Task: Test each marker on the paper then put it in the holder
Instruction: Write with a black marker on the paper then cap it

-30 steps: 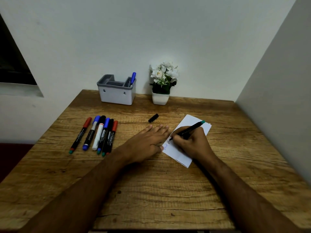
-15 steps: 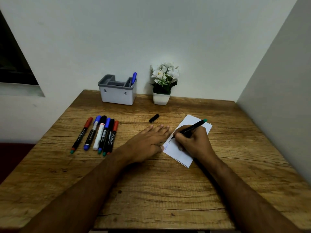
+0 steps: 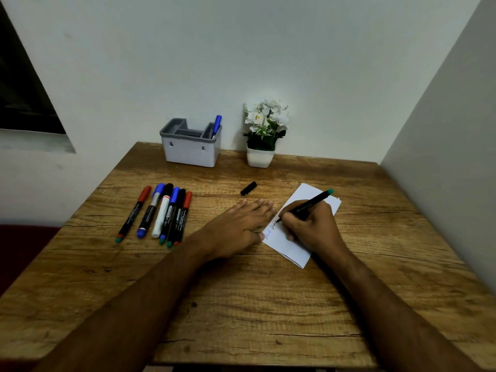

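Right hand [image 3: 312, 228] fingers pinch a light, stiff black marker with green end [image 3: 311, 204] low on its barrel, writing on thin white paper [image 3: 295, 248]; left hand [image 3: 236, 226], at nine o'clock, lies flat and open.

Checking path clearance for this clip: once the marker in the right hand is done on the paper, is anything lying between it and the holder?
Only the loose black cap lies on the table roughly along the way from the marker in the right hand to the holder. It lies flat, so a lifted marker should pass over it. The flower pot stands to the holder's right, apart.
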The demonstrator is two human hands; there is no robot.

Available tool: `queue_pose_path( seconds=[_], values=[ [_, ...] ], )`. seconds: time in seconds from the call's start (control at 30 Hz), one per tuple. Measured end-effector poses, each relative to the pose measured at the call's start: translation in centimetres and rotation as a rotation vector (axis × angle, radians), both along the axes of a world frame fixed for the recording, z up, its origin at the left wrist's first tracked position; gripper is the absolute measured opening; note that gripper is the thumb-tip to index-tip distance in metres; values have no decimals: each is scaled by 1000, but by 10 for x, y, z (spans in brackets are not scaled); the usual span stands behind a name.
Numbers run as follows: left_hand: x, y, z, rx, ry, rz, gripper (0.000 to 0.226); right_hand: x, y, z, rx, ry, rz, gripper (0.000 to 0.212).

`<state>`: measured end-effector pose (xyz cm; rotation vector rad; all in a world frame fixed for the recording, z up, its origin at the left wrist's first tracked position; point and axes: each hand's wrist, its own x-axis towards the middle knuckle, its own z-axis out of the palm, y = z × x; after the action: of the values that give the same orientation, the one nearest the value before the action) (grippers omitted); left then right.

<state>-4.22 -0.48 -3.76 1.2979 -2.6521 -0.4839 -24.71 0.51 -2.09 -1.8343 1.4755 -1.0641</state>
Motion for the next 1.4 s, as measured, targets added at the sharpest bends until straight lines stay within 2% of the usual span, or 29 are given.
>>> queue_pose_path(
  seconds=[0.13, 0.37, 0.53, 0.6, 0.7, 0.77, 0.97, 1.3, 1.4],
  values=[
    [0, 0, 1, -14, -13, 1, 64, 1, -1, -1, 10, -26, 14, 16],
    [0, 0, 2, 27, 29, 26, 64, -2, -1, 3, -9, -178, -7, 19],
    [3, 3, 16, 169, 261, 138, 54, -1, -6, 14, -9, -232, 36, 19],
    [3, 3, 28, 135, 300, 221, 54, -1, -10, 20, -11, -273, 50, 18],
    [3, -8, 43, -31, 244, 323, 50, 2, -20, 28, -57, -250, 73, 14],
    [1, -20, 49, -151, 191, 366, 37, 4, -26, 31, -91, -225, 83, 12],
    [-15, -51, 55, -194, 66, 521, 7, 7, -43, 25, -170, -195, 84, 9],
    [-32, -67, 40, -264, -86, 549, 18, 5, -62, 12, -127, -197, 91, 12],
    [-33, -64, 44, -317, -69, 616, 15, 8, -59, 12, -144, -199, 96, 11]
  ],
)
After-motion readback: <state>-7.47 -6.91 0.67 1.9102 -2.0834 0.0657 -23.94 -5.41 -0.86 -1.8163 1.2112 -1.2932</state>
